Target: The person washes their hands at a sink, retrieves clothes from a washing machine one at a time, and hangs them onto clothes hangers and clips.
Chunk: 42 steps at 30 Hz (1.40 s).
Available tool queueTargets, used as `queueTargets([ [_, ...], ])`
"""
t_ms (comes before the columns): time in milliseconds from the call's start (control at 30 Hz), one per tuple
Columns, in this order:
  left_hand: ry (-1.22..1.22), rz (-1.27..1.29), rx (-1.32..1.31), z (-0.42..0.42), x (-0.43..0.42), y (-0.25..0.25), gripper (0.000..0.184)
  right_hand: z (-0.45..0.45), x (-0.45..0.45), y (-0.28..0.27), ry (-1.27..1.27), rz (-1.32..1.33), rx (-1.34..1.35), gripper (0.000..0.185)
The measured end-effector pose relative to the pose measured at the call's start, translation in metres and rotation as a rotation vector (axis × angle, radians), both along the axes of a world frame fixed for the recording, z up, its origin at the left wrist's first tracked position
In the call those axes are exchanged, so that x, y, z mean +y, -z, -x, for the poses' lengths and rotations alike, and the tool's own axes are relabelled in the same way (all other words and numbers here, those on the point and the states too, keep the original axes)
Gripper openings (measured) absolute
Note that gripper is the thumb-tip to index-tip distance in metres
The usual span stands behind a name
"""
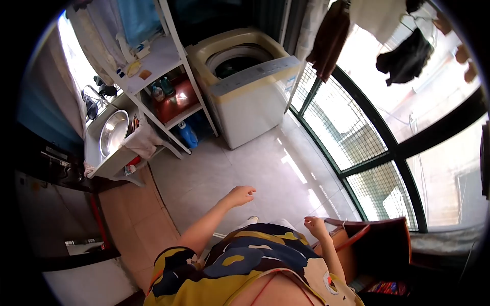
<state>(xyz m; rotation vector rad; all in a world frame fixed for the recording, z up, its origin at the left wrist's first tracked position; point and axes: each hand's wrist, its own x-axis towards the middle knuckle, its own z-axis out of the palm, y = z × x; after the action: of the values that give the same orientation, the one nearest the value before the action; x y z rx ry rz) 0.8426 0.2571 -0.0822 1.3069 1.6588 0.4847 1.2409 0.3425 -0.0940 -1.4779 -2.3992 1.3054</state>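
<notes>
My left hand [241, 196] hangs over the grey tiled floor [204, 173], its fingers loosely bent and apart, holding nothing. Lower on the right, my right hand [316, 226] is beside the reddish-brown edge of a box-like piece of furniture [372, 224]. Its fingers are half curled and no object shows in them; whether it touches that edge I cannot tell. Ahead of both hands stands a white top-loading washing machine [255, 120] with a beige top rim. Its round drum opening is uncovered, with something dark inside.
A white shelf rack [158, 58] stands left of the machine, with a blue bottle [188, 133] at its foot. Farther left, a metal basin [114, 133] sits in a sink. Green-framed windows [365, 122] line the right side, where dark clothes [406, 56] hang.
</notes>
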Motion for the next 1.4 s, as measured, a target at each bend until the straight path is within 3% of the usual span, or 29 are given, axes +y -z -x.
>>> queueTargets([
  [233,-0.154,0.076,-0.187,0.024,0.044,0.011,0.040,0.071,0.119,-0.026,-0.114,-0.031,-0.069,0.025],
  [433,-0.451,-0.135,-0.093,0.070,0.133,-0.009,0.039,0.124,0.237,-0.035,-0.262,-0.107,-0.069,0.026],
  [633,-0.741,-0.471,-0.078,0.134,0.222,-0.050,0.024,0.167,0.347,-0.068,-0.337,-0.156,-0.071,0.022],
  [733,-0.877,-0.636,-0.279,0.172,0.251,-0.055,0.017,0.201,0.374,-0.092,-0.275,-0.085,0.081,0.022],
  [833,-0.885,-0.661,-0.144,0.214,0.275,-0.081,0.014,0.228,0.388,-0.100,-0.254,-0.054,0.134,0.022],
  [1000,-0.862,-0.677,-0.091,0.304,0.340,-0.074,0.016,0.234,0.392,-0.080,-0.234,-0.041,0.051,0.022],
  [1233,-0.572,-0.375,0.198,0.445,0.462,0.000,0.023,0.239,0.375,-0.063,-0.033,0.017,-0.132,0.022],
  [1333,-0.355,-0.043,0.442,0.476,0.515,0.033,0.029,0.262,0.364,-0.059,0.087,0.075,-0.117,0.023],
  [1400,-0.276,0.132,0.384,0.485,0.545,0.055,0.041,0.273,0.354,-0.057,0.159,0.108,-0.128,0.023],
])
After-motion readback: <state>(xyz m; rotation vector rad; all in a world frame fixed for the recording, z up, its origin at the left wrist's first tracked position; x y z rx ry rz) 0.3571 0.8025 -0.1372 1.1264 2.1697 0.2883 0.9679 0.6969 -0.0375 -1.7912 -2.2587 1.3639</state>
